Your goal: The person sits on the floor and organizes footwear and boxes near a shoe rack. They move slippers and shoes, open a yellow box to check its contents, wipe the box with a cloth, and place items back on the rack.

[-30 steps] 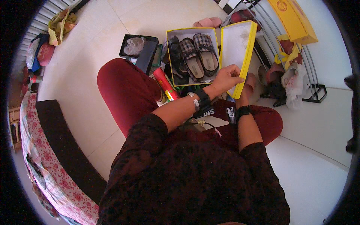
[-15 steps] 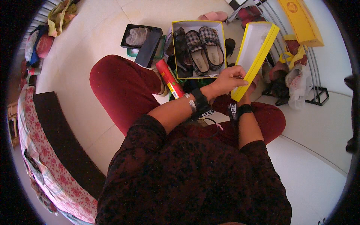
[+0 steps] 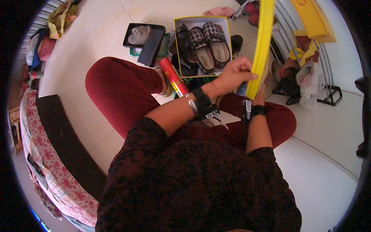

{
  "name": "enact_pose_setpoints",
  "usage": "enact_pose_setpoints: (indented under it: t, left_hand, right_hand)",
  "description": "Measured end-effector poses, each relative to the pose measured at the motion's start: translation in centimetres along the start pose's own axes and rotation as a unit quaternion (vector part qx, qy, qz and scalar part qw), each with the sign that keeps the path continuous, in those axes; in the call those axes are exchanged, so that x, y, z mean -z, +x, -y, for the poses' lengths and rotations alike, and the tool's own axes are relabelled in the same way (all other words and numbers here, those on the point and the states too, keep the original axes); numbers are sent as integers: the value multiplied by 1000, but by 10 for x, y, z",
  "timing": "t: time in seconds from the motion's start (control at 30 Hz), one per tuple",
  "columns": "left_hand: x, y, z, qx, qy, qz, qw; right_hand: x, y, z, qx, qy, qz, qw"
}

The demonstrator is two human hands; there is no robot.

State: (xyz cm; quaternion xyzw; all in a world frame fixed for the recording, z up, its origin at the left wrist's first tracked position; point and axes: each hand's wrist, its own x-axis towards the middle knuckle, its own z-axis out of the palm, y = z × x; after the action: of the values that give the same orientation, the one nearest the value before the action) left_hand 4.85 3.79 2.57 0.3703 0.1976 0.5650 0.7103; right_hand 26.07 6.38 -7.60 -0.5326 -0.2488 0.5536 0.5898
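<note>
My left hand [image 3: 234, 75] pinches the near edge of a long yellow box lid [image 3: 263, 42], thumb against its side. Behind the lid's lower end is my right hand [image 3: 261, 95], supporting it; most of its fingers are hidden. The lid stands steeply on edge, its yellow side toward me. Just beyond my left hand sits an open shoe box [image 3: 201, 20] with a yellow rim and white inside. In it lie black-and-white checked slippers [image 3: 198, 35], with darker shoes [image 3: 181, 50] at their left.
A red tube [image 3: 172, 76] leans by my left leg. Further left is a small black box [image 3: 128, 38] with crumpled plastic, its dark lid [image 3: 150, 52] beside it. Pink slippers [image 3: 219, 12] lie behind. A metal rack [image 3: 324, 73] with shoes and a yellow box [image 3: 315, 19] stands right.
The yellow lid has swung more upright and its white inside has turned out of sight. Both hands stay at its lower end, the left slightly higher.
</note>
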Motion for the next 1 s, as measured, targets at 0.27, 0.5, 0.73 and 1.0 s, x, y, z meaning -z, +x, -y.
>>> enact_pose_setpoints:
  t: [0.27, 0.5, 0.73, 1.0]
  left_hand:
    - [18, -2, -19, 79, -52, -36, 995]
    - [119, -20, 34, 120, -84, -283, 948]
    - [262, -40, 125, 169, 260, -343, 887]
    - [250, 18, 86, -10, 195, -445, 874]
  right_hand:
    - [-43, -15, 47, -39, 171, 38, 984]
    - [-67, -19, 92, 5, 211, -28, 977]
    - [-70, -38, 130, 60, 168, -28, 983]
    - [-63, -29, 141, 72, 140, -36, 987]
